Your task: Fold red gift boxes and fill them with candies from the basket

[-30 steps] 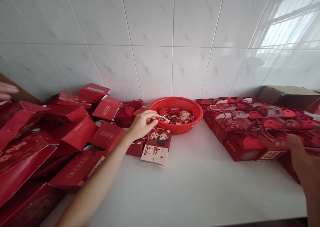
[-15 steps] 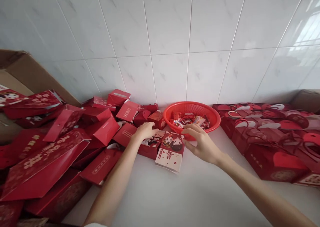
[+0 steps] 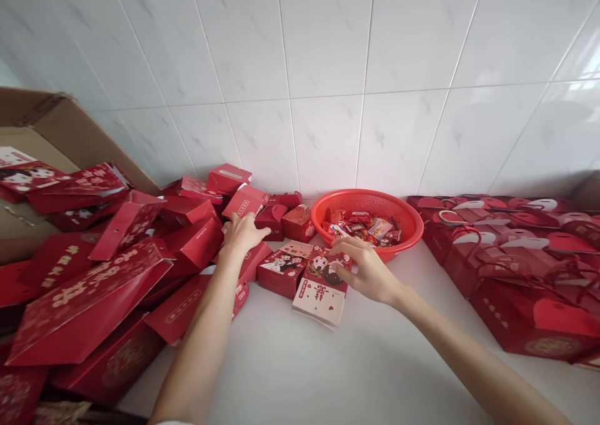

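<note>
My left hand point(image 3: 240, 236) reaches over the heap of red paper boxes, fingers apart and thumb stuck out to the side. Its fingertips lie at the lower edge of a red box point(image 3: 247, 200); whether they touch it is unclear. My right hand point(image 3: 368, 270) is half curled and open, its fingertips over a flat red box point(image 3: 327, 269) printed with cartoon figures. A cream printed panel point(image 3: 319, 301) extends from that box toward me. Just left of it sits a small red box point(image 3: 280, 278) with a couple drawn on it.
A red plastic basket point(image 3: 415, 228) with wrapped sweets stands near the tiled wall point(image 3: 328, 137). Rows of red handled boxes point(image 3: 515, 300) fill the right side. At the left, red boxes pile up beside an open cardboard carton point(image 3: 94, 134). The table point(image 3: 281, 369) is white.
My left hand has moved left, away from the small printed box to the red boxes in the heap. My right hand has shifted slightly left over the flat box. The view has turned a little.
</note>
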{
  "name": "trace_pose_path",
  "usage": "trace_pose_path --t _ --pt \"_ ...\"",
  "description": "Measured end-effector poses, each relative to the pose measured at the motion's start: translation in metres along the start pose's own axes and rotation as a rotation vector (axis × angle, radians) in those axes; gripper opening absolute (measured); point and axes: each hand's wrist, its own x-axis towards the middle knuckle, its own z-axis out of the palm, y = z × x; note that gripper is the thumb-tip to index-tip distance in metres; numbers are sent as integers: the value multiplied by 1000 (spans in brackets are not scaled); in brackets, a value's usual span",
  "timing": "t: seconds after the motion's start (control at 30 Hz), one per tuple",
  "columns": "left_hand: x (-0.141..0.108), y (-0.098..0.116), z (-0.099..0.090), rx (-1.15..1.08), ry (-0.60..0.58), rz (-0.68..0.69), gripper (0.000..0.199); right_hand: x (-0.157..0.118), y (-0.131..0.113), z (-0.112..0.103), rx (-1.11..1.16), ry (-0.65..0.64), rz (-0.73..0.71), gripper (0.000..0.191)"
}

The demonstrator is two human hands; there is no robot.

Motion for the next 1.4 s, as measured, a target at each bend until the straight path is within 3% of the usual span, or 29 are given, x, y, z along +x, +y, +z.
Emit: trace_pose_path --t 0.1,0.2,0.3,0.37,0.47,0.53,0.63,0.73,0.8,0.97,1.1,1.2,1.3,1.4 --pt "8 1 6 -67 46 -66 52 -2 3 -1 7 -15 -3 14" --pt "12 0 3 -109 28 -15 38 -3 4 -5 14 7 -8 13" --pt "8 0 -8 -181 92 60 40 -1 4 -11 39 35 12 11" --pt "1 3 -17 -312 215 197 41 0 3 -16 70 34 64 11" --pt "-16 13 -25 -628 422 531 39 2 1 -24 182 79 180 14" --pt "-31 24 -25 -857 475 739 42 4 -1 -32 323 150 246 24" --pt "-56 44 -19 -1107 407 949 50 4 -6 -49 528 226 305 35" --pt "-81 63 -10 -1188 284 1131 54 2 -13 -71 572 239 291 37" --pt "-96 73 -6 -1146 298 1249 53 -1 -20 -86 502 200 284 36" --pt "-130 88 8 -947 482 1497 37 -11 -34 -120 249 -46 296 39" --pt "-159 97 27 -838 415 1558 26 -18 -32 -132 71 -243 313 31" --pt "-172 103 45 -809 336 1600 25 -21 -27 -135 -31 -277 339 23" --pt "-176 109 63 -785 284 1645 28 -23 -22 -139 -83 -288 382 20" --pt "-173 113 77 -802 221 1661 34 -25 -16 -140 -110 -454 424 29"
